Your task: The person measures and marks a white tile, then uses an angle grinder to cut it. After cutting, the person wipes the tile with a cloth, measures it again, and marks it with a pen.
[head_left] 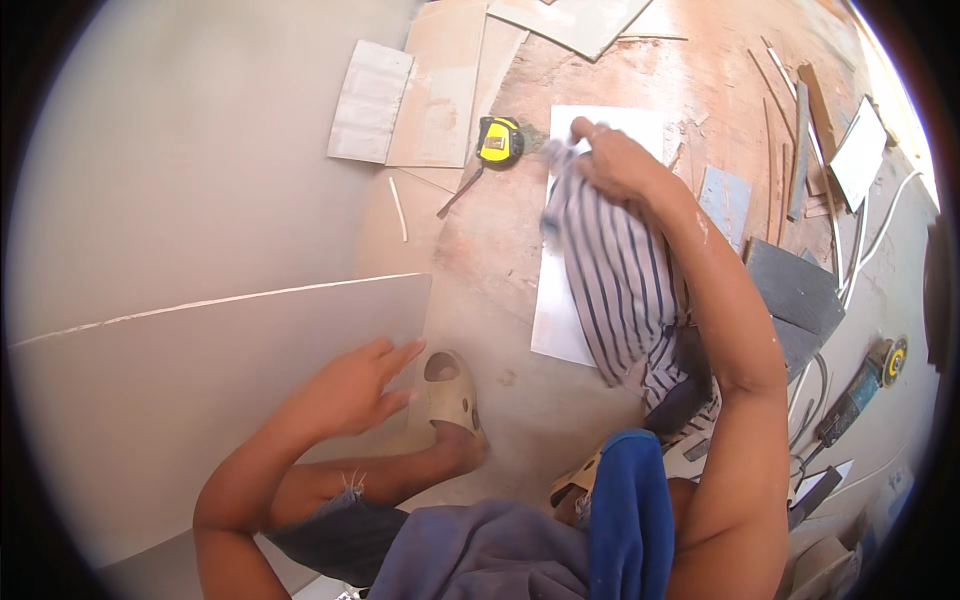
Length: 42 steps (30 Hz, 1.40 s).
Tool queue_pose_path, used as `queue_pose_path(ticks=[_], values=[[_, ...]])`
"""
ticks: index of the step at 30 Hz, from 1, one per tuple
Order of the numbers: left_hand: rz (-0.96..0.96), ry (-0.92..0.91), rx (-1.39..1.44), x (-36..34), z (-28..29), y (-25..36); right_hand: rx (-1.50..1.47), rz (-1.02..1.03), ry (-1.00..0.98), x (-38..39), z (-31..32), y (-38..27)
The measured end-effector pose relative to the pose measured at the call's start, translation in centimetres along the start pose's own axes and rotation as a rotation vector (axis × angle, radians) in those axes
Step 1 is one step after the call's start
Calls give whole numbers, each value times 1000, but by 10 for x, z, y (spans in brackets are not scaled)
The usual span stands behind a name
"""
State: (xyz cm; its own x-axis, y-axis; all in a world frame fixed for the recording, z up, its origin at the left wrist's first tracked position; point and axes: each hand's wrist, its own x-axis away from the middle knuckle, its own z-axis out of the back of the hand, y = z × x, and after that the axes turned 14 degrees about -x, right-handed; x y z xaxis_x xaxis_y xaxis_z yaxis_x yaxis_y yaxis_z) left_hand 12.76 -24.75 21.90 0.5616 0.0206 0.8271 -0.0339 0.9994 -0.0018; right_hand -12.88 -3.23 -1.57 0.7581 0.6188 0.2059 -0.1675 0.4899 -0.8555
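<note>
My right hand [615, 165] is closed around the upper end of a striped cloth [615, 270], white with dark lines. The cloth hangs down from the hand and covers much of a flat white rectangular piece [562, 325] lying on the floor; whether it is tile or board I cannot tell. My left hand [350, 390] has its fingers stretched out and holds nothing. It is in front of a large grey panel [130, 420] with a pale upper edge, beside my shod foot [455, 395].
A yellow and black tape measure [500, 143] lies beyond the foot, with a thin dark tool [460, 195] beside it. Flat offcuts [430, 100] lie at the far left. On the right are narrow strips [798, 150], dark grey pieces [795, 285], cables and an angle grinder [860, 395].
</note>
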Motion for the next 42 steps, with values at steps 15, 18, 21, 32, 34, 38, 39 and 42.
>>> queue_pose_path(ticks=[15,18,21,32,34,38,39,42], values=[[267,188,237,66,-17,-9,603,257,294,-29,-52,14],[280,114,259,49,-6,-7,685,202,405,-61,-34,20],[299,101,236,50,-15,-12,572,303,277,-44,-61,19],[250,210,295,52,-11,-16,567,37,455,5,-7,34],[236,231,227,51,-13,-13,623,259,236,16,-57,31],[206,231,188,48,-10,6,566,297,299,-19,-56,19],[180,250,170,47,-6,10,564,224,357,-35,-44,20],[109,287,121,46,-2,18,675,97,452,-52,-22,23]])
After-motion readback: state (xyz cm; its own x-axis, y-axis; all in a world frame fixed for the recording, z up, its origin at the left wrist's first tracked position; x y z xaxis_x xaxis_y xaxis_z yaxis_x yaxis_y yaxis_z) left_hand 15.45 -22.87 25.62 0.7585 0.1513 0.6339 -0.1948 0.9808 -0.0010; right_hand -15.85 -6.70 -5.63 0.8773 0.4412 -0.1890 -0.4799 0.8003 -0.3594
